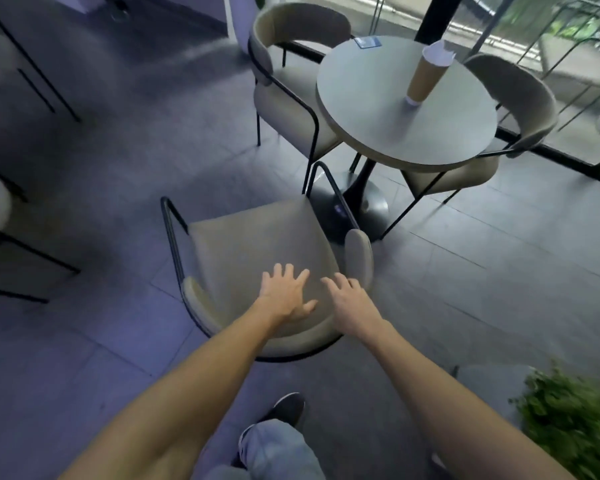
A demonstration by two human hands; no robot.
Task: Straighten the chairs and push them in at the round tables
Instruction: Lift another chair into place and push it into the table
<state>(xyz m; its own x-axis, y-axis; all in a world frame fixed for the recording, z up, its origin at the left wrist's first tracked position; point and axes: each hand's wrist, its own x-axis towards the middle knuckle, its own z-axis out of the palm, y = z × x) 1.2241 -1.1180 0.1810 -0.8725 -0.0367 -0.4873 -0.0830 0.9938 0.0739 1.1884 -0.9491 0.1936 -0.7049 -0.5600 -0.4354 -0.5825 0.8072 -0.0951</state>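
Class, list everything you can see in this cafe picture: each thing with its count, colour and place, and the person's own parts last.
round table: one, grey top, black pedestal, upper right.
paper cup: one, brown, white lid, upright on the table.
card: one, blue, at the table's far edge.
near chair: one, beige, black frame, centre, standing clear of the table.
tucked chairs: two, beige, left and right of the table.
plant: one, green, lower right corner.
floor: grey tiles.
left hand: open, fingers spread above the near chair's backrest.
right hand: open, beside it.
leg and shoe: blue jeans, dark shoe, bottom centre.
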